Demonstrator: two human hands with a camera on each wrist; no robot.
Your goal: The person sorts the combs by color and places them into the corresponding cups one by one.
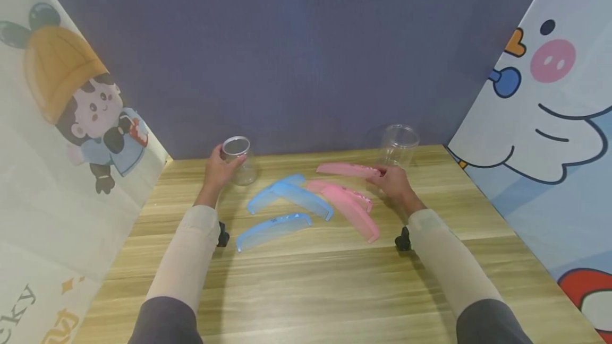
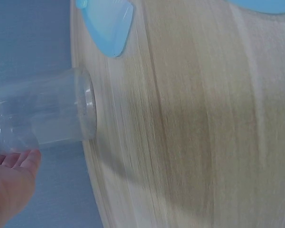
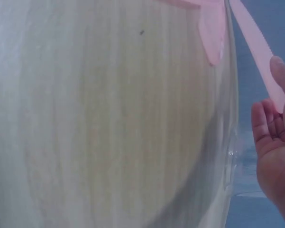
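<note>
My left hand (image 1: 221, 170) grips a clear plastic jar (image 1: 245, 174) near its rim, with the thumb across the front. In the left wrist view the fingers (image 2: 31, 161) lie against the jar's side, and its base meets the table. My right hand (image 1: 394, 182) pinches one end of a pink comb (image 1: 341, 169) between thumb and fingers, holding it above the table. Behind that hand stands a second clear jar (image 1: 400, 145), partly hidden by it. Two more pink combs (image 1: 356, 214) overlap on the table. Left of them, two blue combs (image 1: 301, 195) cross each other.
A third blue comb (image 1: 272, 231) lies apart, closer to me. The wooden table (image 1: 315, 291) ends at a dark blue panel (image 1: 306, 68) behind the jars. Printed cartoon panels (image 1: 43, 174) rise on the left and right sides.
</note>
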